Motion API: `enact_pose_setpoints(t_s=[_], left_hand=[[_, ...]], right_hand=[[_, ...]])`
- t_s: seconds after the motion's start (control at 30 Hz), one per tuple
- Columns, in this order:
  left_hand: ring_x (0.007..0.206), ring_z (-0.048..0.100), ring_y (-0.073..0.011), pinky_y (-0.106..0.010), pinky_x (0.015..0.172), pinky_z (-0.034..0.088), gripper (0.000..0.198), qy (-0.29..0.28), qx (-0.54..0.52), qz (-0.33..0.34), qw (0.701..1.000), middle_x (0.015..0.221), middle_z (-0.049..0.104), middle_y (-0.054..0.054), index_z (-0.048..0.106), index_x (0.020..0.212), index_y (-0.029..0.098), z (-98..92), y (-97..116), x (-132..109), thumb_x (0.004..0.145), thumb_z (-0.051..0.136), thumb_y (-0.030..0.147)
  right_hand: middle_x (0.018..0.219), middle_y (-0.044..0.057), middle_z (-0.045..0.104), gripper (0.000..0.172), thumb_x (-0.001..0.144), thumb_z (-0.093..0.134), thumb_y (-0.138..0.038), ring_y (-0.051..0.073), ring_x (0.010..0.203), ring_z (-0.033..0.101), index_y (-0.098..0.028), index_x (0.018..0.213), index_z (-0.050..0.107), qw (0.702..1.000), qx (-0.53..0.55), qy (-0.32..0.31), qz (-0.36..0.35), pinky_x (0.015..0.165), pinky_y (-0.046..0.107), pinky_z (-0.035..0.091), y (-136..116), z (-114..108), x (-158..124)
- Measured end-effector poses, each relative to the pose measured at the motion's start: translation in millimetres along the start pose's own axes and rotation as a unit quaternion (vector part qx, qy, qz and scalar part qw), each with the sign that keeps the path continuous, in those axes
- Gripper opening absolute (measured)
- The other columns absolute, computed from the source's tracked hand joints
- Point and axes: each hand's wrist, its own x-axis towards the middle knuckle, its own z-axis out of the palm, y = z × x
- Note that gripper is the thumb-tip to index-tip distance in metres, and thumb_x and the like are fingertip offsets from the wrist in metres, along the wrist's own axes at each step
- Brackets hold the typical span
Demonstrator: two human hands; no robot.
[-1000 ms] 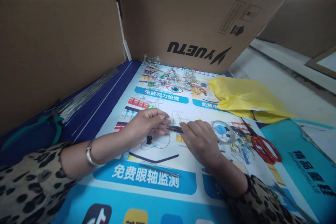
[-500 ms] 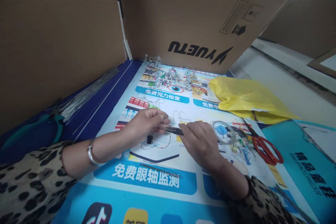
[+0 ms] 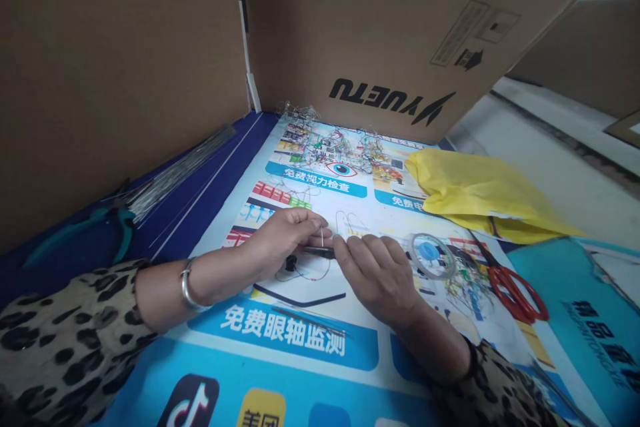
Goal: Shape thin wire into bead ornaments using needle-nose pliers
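Observation:
In the head view, my left hand (image 3: 287, 240) is closed, thumb and fingertips pinching a thin wire (image 3: 322, 235) that stands up short between them. My right hand (image 3: 377, 273) is closed around a slim dark tool with a tapered tip (image 3: 320, 251); its handles are hidden in the palm, so its exact kind does not show. The tip points left and meets the left fingertips at the wire. Below the hands, a thin curved wire loop (image 3: 314, 279) with a small black piece (image 3: 290, 263) lies over the printed sheet (image 3: 320, 213).
Cardboard walls (image 3: 400, 27) enclose the back and left. Wire tangles (image 3: 345, 147) lie at the back. Straight wires (image 3: 180, 167) and teal-handled pliers (image 3: 125, 233) are left. Rightward are a clear tape roll (image 3: 433, 255), red-handled scissors (image 3: 517, 293), a yellow bag (image 3: 480, 193) and a teal bag (image 3: 565, 293).
The dark tool's tip has turned and sits slightly lower at the left fingertips. The short wire now stands upright above it. The whole view has shifted slightly.

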Motion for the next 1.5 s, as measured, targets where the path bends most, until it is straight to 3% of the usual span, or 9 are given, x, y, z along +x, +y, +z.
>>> enact_pose_setpoints(t_s=[0.27, 0.57, 1.07, 1.5], left_hand=[[0.073, 0.062, -0.0115, -0.024, 0.073, 0.046, 0.011, -0.009, -0.009, 0.04, 0.999, 0.078, 0.068, -0.003, 0.063, 0.081, 0.014, 1.0, -4.5, -0.3, 0.076, 0.063, 0.024], [0.064, 0.059, -0.011, -0.021, 0.058, 0.043, 0.015, -0.03, 0.014, 0.014, 0.999, 0.072, 0.065, -0.002, 0.062, 0.077, 0.016, -1.3, -8.9, -0.3, 0.076, 0.062, 0.031], [0.058, 0.057, -0.0096, -0.021, 0.056, 0.046, 0.013, -0.014, 0.017, -0.016, 1.0, 0.066, 0.061, -0.001, 0.06, 0.071, 0.014, 4.2, -2.1, -3.9, 0.073, 0.063, 0.027], [0.071, 0.065, -0.0142, -0.023, 0.057, 0.051, 0.01, 0.002, 0.017, -0.034, 0.999, 0.077, 0.067, -0.005, 0.059, 0.077, 0.015, 4.7, -2.0, -3.4, 0.08, 0.056, 0.024]], right_hand=[[0.084, 0.006, 0.061, 0.023, 0.087, 0.047, -0.016, 0.016, 0.074, 0.049, -0.012, 0.108, 0.055, 1.0, 0.004, -0.013, 0.005, 0.063, 0.035, 0.031, -3.2, 3.1, 1.3], [0.08, 0.005, 0.06, 0.025, 0.086, 0.048, -0.017, 0.017, 0.07, 0.046, -0.011, 0.11, 0.054, 1.0, 0.004, -0.01, -0.001, 0.061, 0.035, 0.029, -3.1, 5.2, -2.8], [0.078, 0.004, 0.061, 0.022, 0.086, 0.047, -0.014, 0.016, 0.068, 0.046, -0.011, 0.107, 0.054, 1.0, 0.011, 0.003, -0.005, 0.06, 0.034, 0.029, -2.0, 6.4, -2.8], [0.073, 0.004, 0.057, 0.018, 0.088, 0.045, -0.015, 0.016, 0.067, 0.042, -0.012, 0.1, 0.058, 1.0, 0.022, -0.017, 0.001, 0.059, 0.034, 0.028, -1.8, 6.6, -4.4]])
